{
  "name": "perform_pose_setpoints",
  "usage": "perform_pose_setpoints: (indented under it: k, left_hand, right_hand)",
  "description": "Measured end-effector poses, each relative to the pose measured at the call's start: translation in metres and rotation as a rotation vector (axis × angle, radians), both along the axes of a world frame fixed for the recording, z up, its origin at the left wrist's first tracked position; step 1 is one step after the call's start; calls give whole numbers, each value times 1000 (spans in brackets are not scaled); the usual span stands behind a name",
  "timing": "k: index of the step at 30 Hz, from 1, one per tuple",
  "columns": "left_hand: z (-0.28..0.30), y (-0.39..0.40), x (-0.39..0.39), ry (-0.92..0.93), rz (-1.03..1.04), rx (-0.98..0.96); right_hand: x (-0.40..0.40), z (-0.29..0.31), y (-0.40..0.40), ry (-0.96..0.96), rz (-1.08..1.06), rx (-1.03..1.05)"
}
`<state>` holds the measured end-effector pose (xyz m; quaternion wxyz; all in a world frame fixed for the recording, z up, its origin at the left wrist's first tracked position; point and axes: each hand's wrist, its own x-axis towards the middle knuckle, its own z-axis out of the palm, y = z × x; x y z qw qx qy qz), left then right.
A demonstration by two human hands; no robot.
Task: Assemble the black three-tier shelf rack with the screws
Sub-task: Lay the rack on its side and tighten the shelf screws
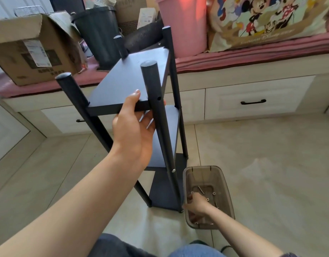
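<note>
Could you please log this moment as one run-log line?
left hand: grips top shelf | right hand: reaching in screw bin | post hole: empty

The cartoon-print bag (269, 21) on the pink window seat carries a pale script logo that reads as "Disney" along its lower edge. The cardboard box (30, 52) bears a white shipping label (37, 52) and dark printed characters, all too blurred to read
</note>
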<state>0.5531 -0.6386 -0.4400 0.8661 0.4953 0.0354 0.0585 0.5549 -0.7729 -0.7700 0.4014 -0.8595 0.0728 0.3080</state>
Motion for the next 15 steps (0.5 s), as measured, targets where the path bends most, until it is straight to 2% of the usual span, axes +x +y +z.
perform_pose_setpoints:
  k: [4, 9, 15]
  left_hand:
    - [0, 3, 0, -7, -30, -2]
    - [1, 6, -2, -31, -80, 35]
    - [-1, 8, -3, -63, -134, 86]
  right_hand:
    - [14, -5, -8, 64, -161, 152]
    - [43, -25, -24, -80, -151, -67]
    - [60, -55, -21, -158, -99, -332]
